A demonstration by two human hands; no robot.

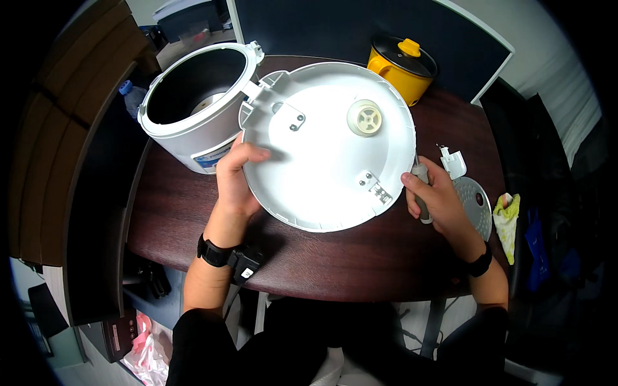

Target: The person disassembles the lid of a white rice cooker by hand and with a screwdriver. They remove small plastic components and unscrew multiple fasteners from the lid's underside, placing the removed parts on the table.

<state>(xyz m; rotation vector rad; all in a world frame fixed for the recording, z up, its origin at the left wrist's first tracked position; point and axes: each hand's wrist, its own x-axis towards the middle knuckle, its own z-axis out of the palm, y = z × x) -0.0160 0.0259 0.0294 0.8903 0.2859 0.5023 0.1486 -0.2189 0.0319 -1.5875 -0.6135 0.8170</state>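
Note:
My left hand (235,181) grips the left rim of a large round white lid (302,186), thumb over its inner face, which faces up and carries a cream round vented fitting (366,118) and two small screwed plates. The lid's hinge side is at the rim of a white open cooker (187,145) with a dark interior; I cannot tell if they are joined. My right hand (436,196) is closed around a grey screwdriver (423,211) beside the lid's right edge, its tip hidden or unclear.
A yellow pot (412,83) with black lid stands behind. At right lie a small white plastic piece (453,164), a perforated grey plate (474,212) and a yellow cloth (506,222). A dark partition (302,32) backs the desk (322,264); a blue-capped bottle (132,98) is at left.

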